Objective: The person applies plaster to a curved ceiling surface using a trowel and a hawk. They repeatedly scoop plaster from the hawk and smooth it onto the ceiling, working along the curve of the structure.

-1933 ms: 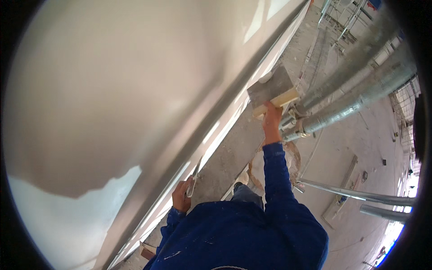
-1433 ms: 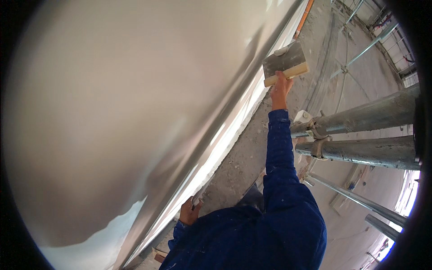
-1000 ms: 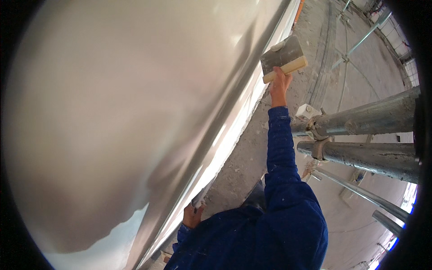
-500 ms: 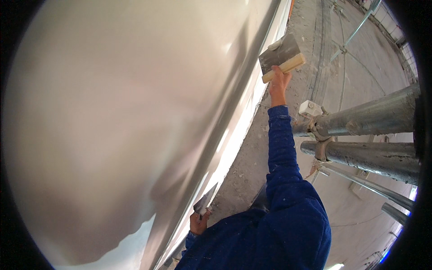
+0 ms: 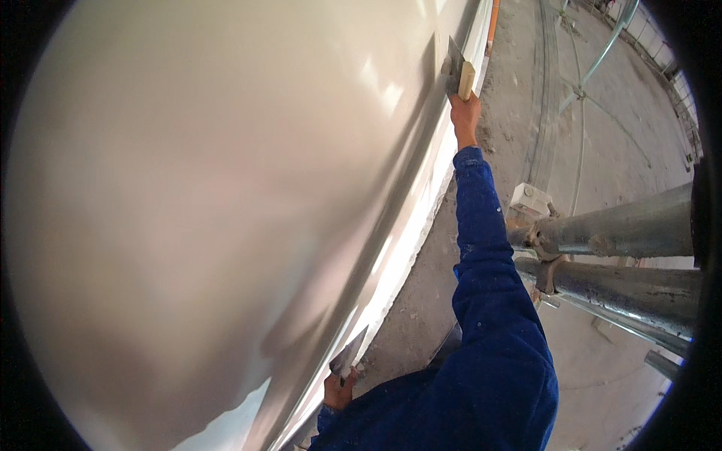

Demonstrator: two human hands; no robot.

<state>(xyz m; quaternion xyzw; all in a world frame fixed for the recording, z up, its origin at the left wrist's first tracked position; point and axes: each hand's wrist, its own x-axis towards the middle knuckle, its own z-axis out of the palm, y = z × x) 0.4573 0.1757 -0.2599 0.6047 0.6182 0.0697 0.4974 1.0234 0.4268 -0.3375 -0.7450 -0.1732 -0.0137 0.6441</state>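
My right hand (image 5: pixel 465 119), at the end of an outstretched arm in a blue sleeve, is wrapped round the pale wooden handle of a plastering trowel (image 5: pixel 467 81). The trowel's metal blade is seen nearly edge-on, up against the lower part of the smooth, pale wall (image 5: pixel 188 188); whether it touches cannot be told. Low in the view, close to the wall's foot, my left hand (image 5: pixel 340 389) grips a putty knife (image 5: pixel 349 356) with a flat metal blade. A bit of whitish material shows by its fingers. A darker patch with a wavy edge marks the wall's lower left.
Thick metal scaffold poles (image 5: pixel 617 225) jut in from the right, bound with cloth-like ties. Beside them is a white box (image 5: pixel 530 198). Thin pale-green bars (image 5: pixel 602 56) stand farther off. Dusty grey floor (image 5: pixel 421 301) runs along the wall, with an orange strip (image 5: pixel 492 26) at the far end.
My right hand has swung the trowel from over the floor to the wall, turning its blade from face-on to nearly edge-on. My left hand still grips the putty knife. The view has shifted slightly.
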